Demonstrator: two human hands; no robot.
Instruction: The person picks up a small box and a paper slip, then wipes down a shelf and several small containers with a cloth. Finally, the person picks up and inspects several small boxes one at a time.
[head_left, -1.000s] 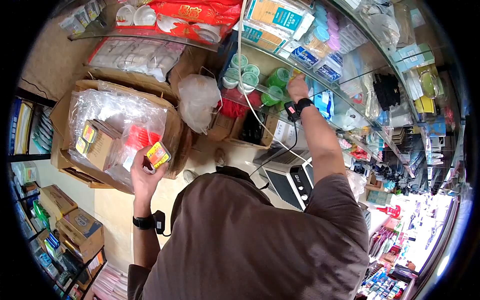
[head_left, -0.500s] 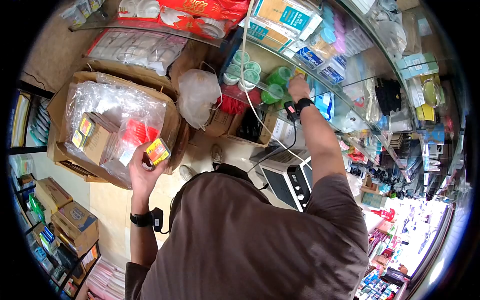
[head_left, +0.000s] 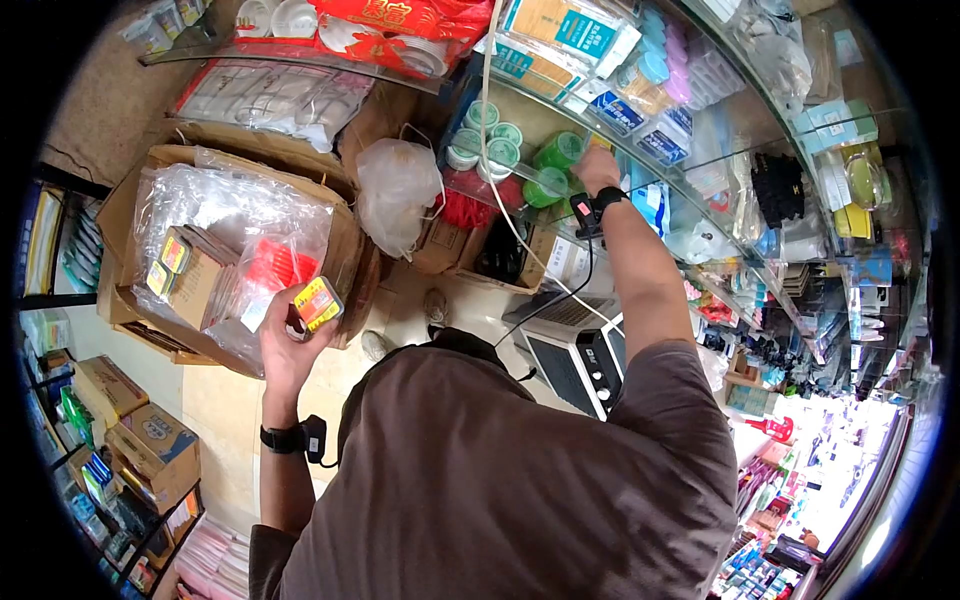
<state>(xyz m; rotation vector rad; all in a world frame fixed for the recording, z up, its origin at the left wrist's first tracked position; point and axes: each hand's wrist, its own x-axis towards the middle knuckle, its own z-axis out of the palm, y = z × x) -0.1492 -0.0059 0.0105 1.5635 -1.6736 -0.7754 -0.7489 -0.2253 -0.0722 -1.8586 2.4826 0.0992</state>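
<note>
My left hand point(head_left: 288, 345) is closed around a small flat package point(head_left: 318, 303) with a yellow and red label, holding it over the near edge of an open cardboard box point(head_left: 125, 215). Inside that box, similar yellow-labelled packages point(head_left: 168, 262) lie by brown cardboard pieces point(head_left: 203, 288) and a bright red item point(head_left: 280, 265) in clear plastic. On the other side, my right hand point(head_left: 598, 170) reaches into a glass shelf beside green containers point(head_left: 558, 152). Its fingers look curled, but their tips and anything between them are hidden.
White-lidded tubs point(head_left: 482, 115) stand left of the green containers. A white cable point(head_left: 487, 75) hangs across the shelf front. On the floor are a black and white speaker-like box point(head_left: 575, 355) and a carton point(head_left: 440, 245). Stocked racks point(head_left: 150, 440) line the left.
My right hand has shifted very slightly at the shelf, and the yellow bit seen by its fingertips is less visible. My left hand keeps its hold on the package, almost unmoved.
</note>
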